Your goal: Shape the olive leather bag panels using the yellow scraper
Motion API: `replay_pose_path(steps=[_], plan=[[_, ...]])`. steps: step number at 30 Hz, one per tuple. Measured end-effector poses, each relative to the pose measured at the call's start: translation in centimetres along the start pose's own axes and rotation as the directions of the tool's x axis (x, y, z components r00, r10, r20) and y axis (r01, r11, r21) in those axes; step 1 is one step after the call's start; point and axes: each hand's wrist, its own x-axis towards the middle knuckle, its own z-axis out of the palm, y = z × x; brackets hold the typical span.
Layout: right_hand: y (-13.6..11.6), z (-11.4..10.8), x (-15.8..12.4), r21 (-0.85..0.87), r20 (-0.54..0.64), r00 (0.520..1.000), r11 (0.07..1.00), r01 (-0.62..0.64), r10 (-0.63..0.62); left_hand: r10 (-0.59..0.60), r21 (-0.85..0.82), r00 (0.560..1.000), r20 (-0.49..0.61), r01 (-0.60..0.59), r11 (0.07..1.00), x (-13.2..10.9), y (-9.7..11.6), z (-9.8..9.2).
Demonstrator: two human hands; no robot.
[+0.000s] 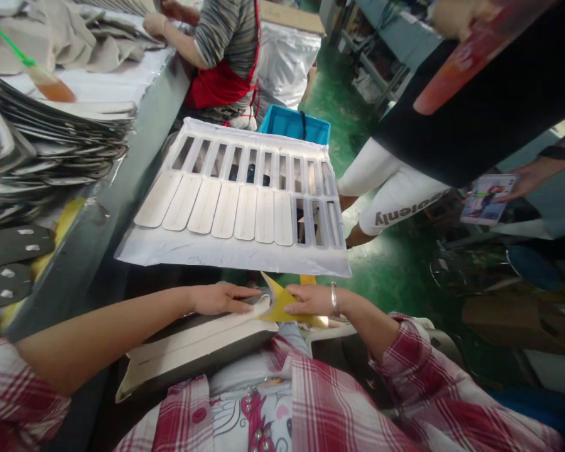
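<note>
My left hand (222, 298) lies on the near end of a stack of long beige panels (202, 342) in front of my body, fingers stretched out and apart. Pinched in my right hand (313, 299) is a yellow sheet (279, 302), peeled up and bent at the stack's right end. Whether the sheet is still attached to the top panel I cannot tell. Just beyond my hands is a white slotted frame (235, 251). Several beige rounded panels (204, 207) cover most of its lower slots; the upper slots and the right-hand lower ones are uncovered.
A grey-edged workbench (136, 132) on the left bears piled dark-edged pieces (61, 150) and an orange-filled glue bottle (51, 85). Behind the frame stands a blue crate (294, 122). One person (228, 44) sits at the bench; another (489, 107) stands at right holding a phone (489, 198).
</note>
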Motion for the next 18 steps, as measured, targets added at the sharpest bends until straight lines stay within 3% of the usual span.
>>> replay_pose_path(steps=[2,4,9,14,18], plan=[[-0.7,-0.4,1.0,-0.201,-0.049,0.994,0.976,0.082,-0.094,0.005,-0.110,0.999,0.046,0.000,0.994,0.6,-0.2,-0.4],[-1.6,-0.5,1.9,-0.378,-0.094,0.987,0.922,0.085,-0.130,0.034,-0.189,0.997,0.067,-0.020,0.982,1.4,-0.6,-0.6],[-3.3,1.3,4.1,-0.711,-0.328,0.924,0.696,-0.102,-0.199,0.078,-0.291,0.996,0.044,-0.062,0.955,2.4,-1.7,-0.2],[-4.7,2.3,6.1,-0.835,-0.285,0.919,0.542,-0.099,-0.272,0.152,-0.367,0.982,0.110,-0.102,0.925,1.8,-2.6,-0.2],[-5.8,2.2,6.4,-0.871,-0.230,0.940,0.483,-0.084,-0.252,0.183,-0.296,0.982,0.056,-0.158,0.942,1.7,-3.9,-0.3]])
